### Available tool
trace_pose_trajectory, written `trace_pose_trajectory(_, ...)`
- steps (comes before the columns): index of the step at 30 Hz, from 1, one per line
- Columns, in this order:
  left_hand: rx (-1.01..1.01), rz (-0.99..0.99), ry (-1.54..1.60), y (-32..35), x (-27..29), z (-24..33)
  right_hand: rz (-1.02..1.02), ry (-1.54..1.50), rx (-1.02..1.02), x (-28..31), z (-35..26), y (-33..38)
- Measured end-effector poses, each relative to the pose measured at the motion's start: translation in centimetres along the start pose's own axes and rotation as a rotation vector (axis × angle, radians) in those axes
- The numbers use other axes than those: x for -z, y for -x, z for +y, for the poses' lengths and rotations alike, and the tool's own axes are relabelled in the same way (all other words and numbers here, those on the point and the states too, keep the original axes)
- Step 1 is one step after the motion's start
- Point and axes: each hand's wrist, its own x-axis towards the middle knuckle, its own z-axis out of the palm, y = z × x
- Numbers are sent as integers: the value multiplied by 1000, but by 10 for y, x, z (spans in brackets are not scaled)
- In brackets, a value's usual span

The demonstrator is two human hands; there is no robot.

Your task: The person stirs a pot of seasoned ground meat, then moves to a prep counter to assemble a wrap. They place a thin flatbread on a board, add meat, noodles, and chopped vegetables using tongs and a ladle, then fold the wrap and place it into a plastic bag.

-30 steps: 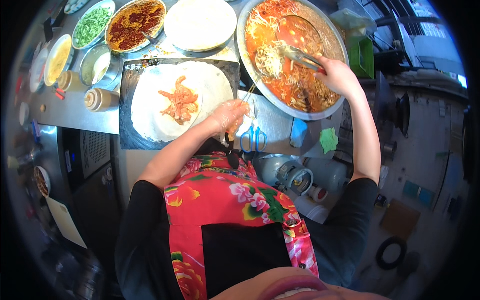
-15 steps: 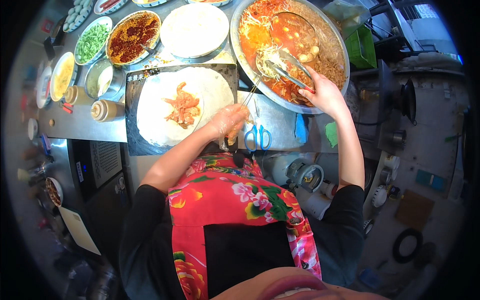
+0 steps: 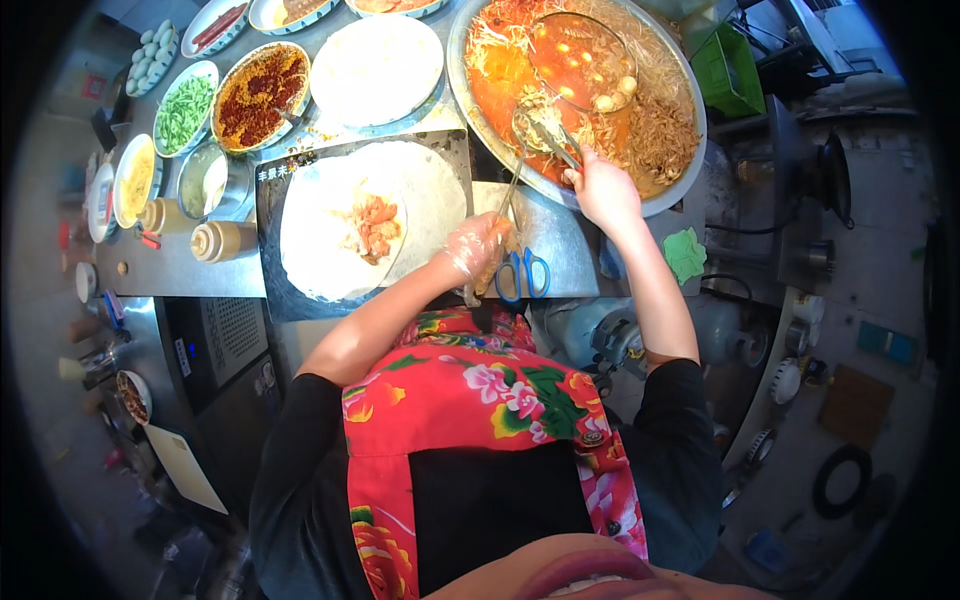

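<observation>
My left hand (image 3: 476,247), in a clear plastic glove, is closed round the thin wire handle of a strainer ladle (image 3: 517,178). The ladle's basket holds pale shredded food (image 3: 540,122) at the near left of a big round metal pan (image 3: 690,185) of red broth. My right hand (image 3: 604,192) grips metal tongs (image 3: 565,148), whose tips press on the food in the basket. Left of my left hand, a large thin flatbread (image 3: 310,235) lies on a dark board (image 3: 272,290). Orange-coated pieces of food (image 3: 370,228) sit on its middle.
Blue-handled scissors (image 3: 522,275) lie just right of my left hand. A green cloth (image 3: 684,255) rests at the counter's right edge. Squeeze bottles (image 3: 220,242), a metal pot (image 3: 215,175) and bowls of chili (image 3: 262,95) and green slices (image 3: 185,108) stand left. A white-filled bowl (image 3: 376,68) stands behind the board.
My right hand and the tongs have moved left and slightly nearer, and the tongs have closed down on the food in the ladle. My left hand keeps hold of its handle.
</observation>
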Motion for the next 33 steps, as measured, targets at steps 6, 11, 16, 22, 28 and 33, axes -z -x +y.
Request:
trace_pose_trajectory(6,227,-110,525,9,-2,11,-3,-131,37,33,25,12)
trace_pose_trajectory(11,233,-93,643,0,-12,15,173,-95,128,89,40,31)
trace_pose_trajectory(16,253,-208,831,-26,-27,12,294,-95,82,101,34,27)
trace_pose_trajectory(22,-115,-227,-327,-18,-12,8,147,-13,51,59,23,-9)
trace_pose_trajectory(28,98,-205,468,83,64,-8,292,-44,40,119,19,36)
trace_pose_trajectory(33,291,222,665,174,117,-58,439,-132,91,174,-35,100)
